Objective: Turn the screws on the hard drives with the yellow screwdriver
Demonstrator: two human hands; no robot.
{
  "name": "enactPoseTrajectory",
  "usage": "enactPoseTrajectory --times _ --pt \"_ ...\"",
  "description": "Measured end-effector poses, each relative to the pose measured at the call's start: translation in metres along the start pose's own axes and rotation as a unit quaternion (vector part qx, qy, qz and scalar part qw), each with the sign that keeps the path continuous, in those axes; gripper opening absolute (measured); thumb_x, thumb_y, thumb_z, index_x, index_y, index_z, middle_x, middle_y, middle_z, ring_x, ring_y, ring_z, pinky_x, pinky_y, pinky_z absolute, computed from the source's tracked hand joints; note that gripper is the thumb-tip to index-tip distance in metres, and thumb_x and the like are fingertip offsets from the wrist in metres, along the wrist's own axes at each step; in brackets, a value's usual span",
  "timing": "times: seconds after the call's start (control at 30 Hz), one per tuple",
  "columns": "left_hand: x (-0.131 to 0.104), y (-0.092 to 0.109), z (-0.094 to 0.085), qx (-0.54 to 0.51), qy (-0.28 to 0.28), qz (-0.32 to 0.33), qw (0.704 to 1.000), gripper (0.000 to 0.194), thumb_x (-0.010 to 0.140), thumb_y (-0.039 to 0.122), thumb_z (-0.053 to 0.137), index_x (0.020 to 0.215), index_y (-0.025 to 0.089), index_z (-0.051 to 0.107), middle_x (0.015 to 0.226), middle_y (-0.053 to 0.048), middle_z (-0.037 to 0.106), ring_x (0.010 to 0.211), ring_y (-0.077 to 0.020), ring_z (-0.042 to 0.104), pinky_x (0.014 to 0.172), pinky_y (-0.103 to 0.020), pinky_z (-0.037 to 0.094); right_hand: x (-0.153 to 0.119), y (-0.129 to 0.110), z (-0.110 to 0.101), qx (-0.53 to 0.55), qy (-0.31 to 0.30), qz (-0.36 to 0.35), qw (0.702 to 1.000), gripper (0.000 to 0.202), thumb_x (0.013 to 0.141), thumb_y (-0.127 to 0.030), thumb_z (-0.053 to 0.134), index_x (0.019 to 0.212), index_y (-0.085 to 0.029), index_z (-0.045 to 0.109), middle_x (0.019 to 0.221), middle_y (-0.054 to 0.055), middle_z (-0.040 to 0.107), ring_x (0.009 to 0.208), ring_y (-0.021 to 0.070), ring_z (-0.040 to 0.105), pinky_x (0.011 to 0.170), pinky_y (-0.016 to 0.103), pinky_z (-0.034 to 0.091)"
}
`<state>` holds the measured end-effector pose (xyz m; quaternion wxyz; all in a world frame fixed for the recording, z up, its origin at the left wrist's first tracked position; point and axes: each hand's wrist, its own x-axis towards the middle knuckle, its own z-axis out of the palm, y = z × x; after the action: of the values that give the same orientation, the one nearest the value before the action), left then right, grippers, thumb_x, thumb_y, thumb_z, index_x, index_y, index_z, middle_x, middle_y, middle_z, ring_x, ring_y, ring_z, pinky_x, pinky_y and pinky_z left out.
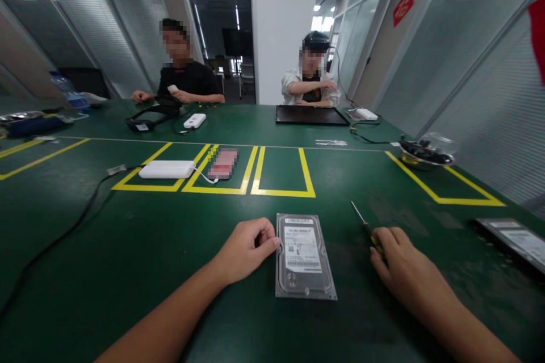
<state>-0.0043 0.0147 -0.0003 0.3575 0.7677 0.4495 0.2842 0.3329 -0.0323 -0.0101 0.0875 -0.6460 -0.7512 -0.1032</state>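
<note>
A silver hard drive (304,255) with a white label lies flat on the green table in front of me. My left hand (253,244) is at its left edge, fingers curled, with the thumb and forefinger pinched against the side. To the right of the drive, my right hand (398,258) is closed round the handle of a screwdriver (367,229). The handle is black and yellow, partly hidden under my fingers, and the thin metal shaft points away and to the left, its tip apart from the drive.
Another hard drive (517,241) lies at the right. Beyond are yellow tape outlines (283,193), a white power bank (167,169) with a cable, a blurred phone (223,163), a bowl of dark parts (427,154) and a black tray (311,115). Two people sit across the table.
</note>
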Motion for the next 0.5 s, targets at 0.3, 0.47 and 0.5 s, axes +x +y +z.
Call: enactPoseTrajectory --times 0.3,0.47,0.5 --pt "-0.002 0.028 0.007 0.109 0.033 0.004 0.994 0.010 0.090 0.024 0.058 0.081 0.019 0.057 0.082 0.000 0.060 0.077 -0.0171 0.056 0.069 -0.030 0.040 0.001 0.006 0.000 0.023 -0.036 0.036 0.998 0.027 0.095 -0.042 0.037 0.103 -0.020 0.052 0.102 0.007 0.054 0.079 0.0208 0.062 0.061 0.034 0.053" --pt "-0.013 0.061 0.014 0.201 -0.002 -0.027 0.979 0.007 0.089 0.025 0.058 0.094 0.021 0.060 0.099 -0.005 0.060 0.094 -0.0257 0.055 0.079 -0.040 0.044 -0.001 0.005 -0.001 0.008 -0.020 0.036 0.999 0.034 0.096 -0.047 0.038 0.111 -0.020 0.055 0.104 0.009 0.056 0.084 0.0227 0.062 0.063 0.035 0.055" --pt "-0.014 0.067 0.016 0.220 -0.008 -0.023 0.975 0.009 0.089 0.025 0.057 0.096 0.022 0.060 0.101 -0.006 0.060 0.096 -0.0272 0.055 0.079 -0.041 0.044 -0.001 0.004 -0.004 -0.002 -0.017 0.036 0.999 0.036 0.097 -0.048 0.038 0.111 -0.020 0.056 0.104 0.009 0.057 0.083 0.0229 0.062 0.061 0.035 0.054"
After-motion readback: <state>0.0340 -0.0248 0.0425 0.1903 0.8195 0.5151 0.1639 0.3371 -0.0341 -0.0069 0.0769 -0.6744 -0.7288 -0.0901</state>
